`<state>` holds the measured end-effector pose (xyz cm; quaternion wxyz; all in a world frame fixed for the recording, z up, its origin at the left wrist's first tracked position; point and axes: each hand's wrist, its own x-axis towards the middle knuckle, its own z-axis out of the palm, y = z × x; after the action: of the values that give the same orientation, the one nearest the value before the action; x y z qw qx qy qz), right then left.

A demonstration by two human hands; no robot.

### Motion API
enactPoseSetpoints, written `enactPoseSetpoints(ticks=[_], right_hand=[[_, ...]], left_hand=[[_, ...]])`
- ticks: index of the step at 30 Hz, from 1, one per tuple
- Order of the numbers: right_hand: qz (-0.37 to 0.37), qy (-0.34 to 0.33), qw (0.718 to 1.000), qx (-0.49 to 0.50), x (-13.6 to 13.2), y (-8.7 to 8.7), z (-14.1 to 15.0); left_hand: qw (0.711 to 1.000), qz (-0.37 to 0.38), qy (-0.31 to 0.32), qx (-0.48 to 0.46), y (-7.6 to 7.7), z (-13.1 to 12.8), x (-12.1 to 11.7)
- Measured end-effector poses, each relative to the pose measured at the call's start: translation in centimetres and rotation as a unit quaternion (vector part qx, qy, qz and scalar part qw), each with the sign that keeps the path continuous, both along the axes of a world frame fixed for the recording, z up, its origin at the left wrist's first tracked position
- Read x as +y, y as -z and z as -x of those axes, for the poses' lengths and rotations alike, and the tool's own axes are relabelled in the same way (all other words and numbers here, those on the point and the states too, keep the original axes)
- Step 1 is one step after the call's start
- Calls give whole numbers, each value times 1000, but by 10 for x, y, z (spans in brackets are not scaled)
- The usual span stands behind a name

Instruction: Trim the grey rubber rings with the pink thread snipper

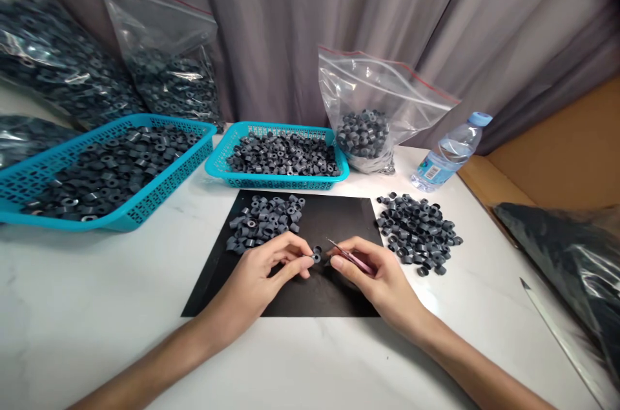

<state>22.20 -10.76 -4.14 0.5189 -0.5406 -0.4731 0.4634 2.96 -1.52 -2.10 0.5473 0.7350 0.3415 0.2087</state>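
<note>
Over the middle of a black mat [334,216], my left hand [276,268] pinches a small dark grey ring-shaped part [316,257] between thumb and fingertips. My right hand [372,271], just to the right, is closed around a slim pinkish tool with a pointed metal tip [356,260]; its exact kind is hard to make out. That tip points up and left, apart from the ring. Behind my left hand, a pile of grey ring-shaped parts [266,219] lies on the mat. Right of the mat is a second pile of dark rings [419,232], nearest my right hand.
Two blue baskets, one at left [155,203] and one at the back [281,183], hold many grey parts. Clear zip bags of parts [365,132] stand behind. A water bottle [448,155], a cardboard box [557,145] and a long pointed strip [557,339] are at right.
</note>
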Motion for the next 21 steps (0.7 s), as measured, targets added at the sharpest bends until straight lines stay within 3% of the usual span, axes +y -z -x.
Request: enactPoseSetpoints(ticks=[3,11,16,21], right_hand=[[-5,12,1000,-4,1,2,-3],[-8,-4,1000,-10,1,0,-7],[-10,-17,1000,-3,0,0,-7],[2,-13,1000,-17,-1,0,-6]], left_hand=[[1000,7,-10,4,1,1,3],[984,-127,35,121,-4,1,-1],[978,-152,59,126,-4,0,-3],[981,-157,30,111,-6,4,-2]])
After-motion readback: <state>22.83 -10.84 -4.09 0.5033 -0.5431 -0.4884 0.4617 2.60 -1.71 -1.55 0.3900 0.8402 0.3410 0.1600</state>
